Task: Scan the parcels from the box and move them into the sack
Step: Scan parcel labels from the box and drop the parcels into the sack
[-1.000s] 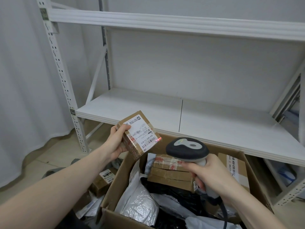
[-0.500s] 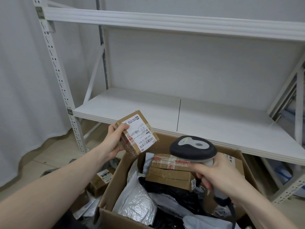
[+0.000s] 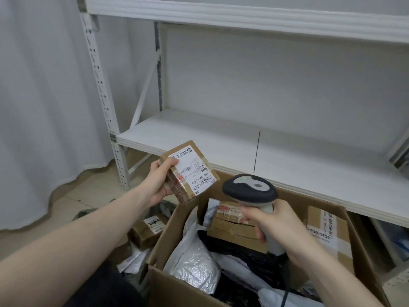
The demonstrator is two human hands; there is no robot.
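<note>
At far left a white curtain (image 3: 44,107) hangs to the floor beside the perforated upright of a white metal shelving rack (image 3: 221,138). Low at the rack's foot lies what seems to be the sack (image 3: 141,260), its material mostly hidden, with a small brown parcel (image 3: 148,229) already lying there, presumably scanned.

Next comes the left hand (image 3: 158,185), raised above that spot. Its fingers (image 3: 171,161) and thumb are curled round one end of a small taped cardboard parcel (image 3: 190,171), tilted so the white shipping label and its barcode face up and toward the scanner; that tilt looks chosen to give the reader a clean line on the code.

Right of it, the right hand (image 3: 273,224) grips the pale handle of a corded barcode scanner (image 3: 250,190), fingers wrapped closed, the dark head pointing toward the held parcel, near but not touching. No beam shows on the label.

Beneath both, the open cardboard box (image 3: 177,220) holds more parcels: silver and black poly mailers, a taped carton stack, and a larger labelled carton at the right wall. Much remains to scan.
</note>
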